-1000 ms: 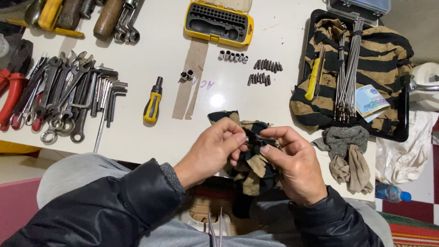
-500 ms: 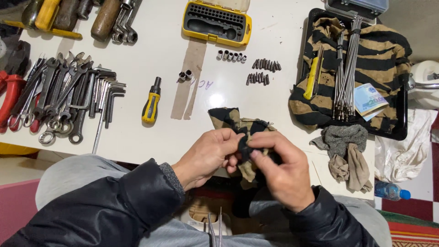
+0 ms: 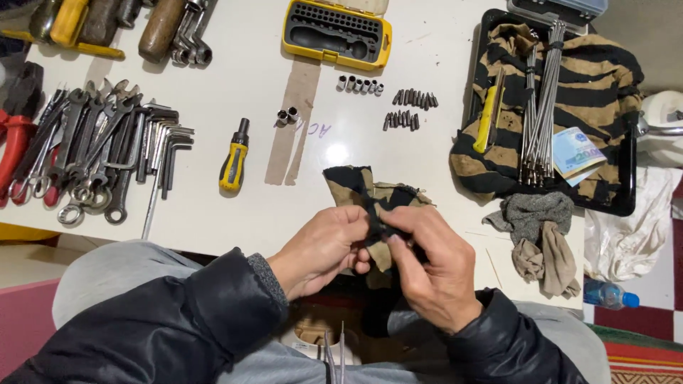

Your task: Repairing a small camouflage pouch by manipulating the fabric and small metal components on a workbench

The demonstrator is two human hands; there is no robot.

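My left hand (image 3: 321,247) and my right hand (image 3: 430,264) meet at the near edge of the white table (image 3: 235,213). Both pinch a black and tan striped rag (image 3: 350,183) that drapes over the edge. The fingers press together around a small dark part wrapped in the cloth; what it is stays hidden. A yellow and black stubby screwdriver (image 3: 234,158) lies to the left of the rag.
Wrenches and hex keys (image 3: 107,153) are spread at the left, red pliers (image 3: 14,146) beside them. A yellow bit case (image 3: 336,33) sits at the back, with sockets and bits (image 3: 405,108) before it. A black tray (image 3: 626,192) holds striped cloth and long rods (image 3: 541,99). Grey rags (image 3: 541,231) lie at the right.
Both hands have drawn closer together and folded the rag tighter around the small part. The table's tools have not moved.
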